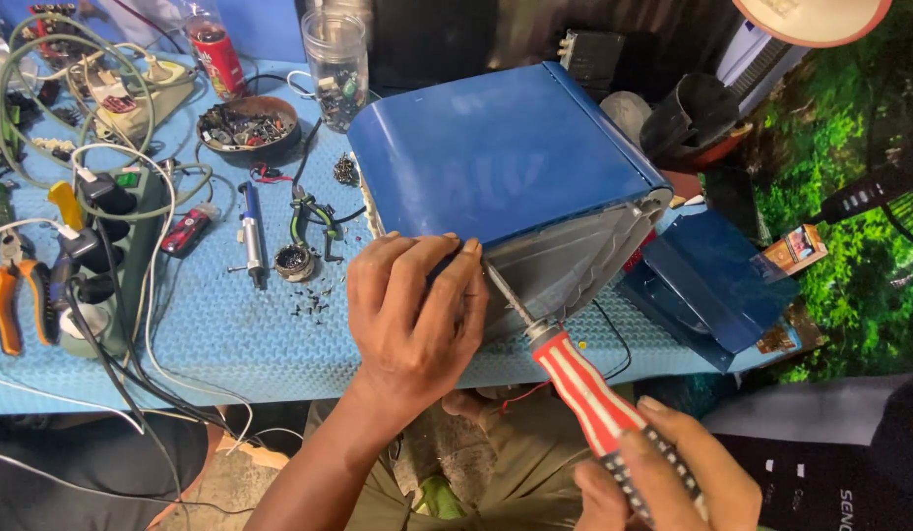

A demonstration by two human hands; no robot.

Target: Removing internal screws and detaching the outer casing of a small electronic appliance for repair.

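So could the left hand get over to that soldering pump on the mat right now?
Probably yes. The left hand grips the edge of the blue casing, so it would have to let go first. The pump lies just left of it, with only bare mat and small bits between.

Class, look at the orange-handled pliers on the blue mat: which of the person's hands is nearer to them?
Left. The left hand grips the blue casing, right of the pliers. The right hand holds the screwdriver farther right, at the bottom edge.
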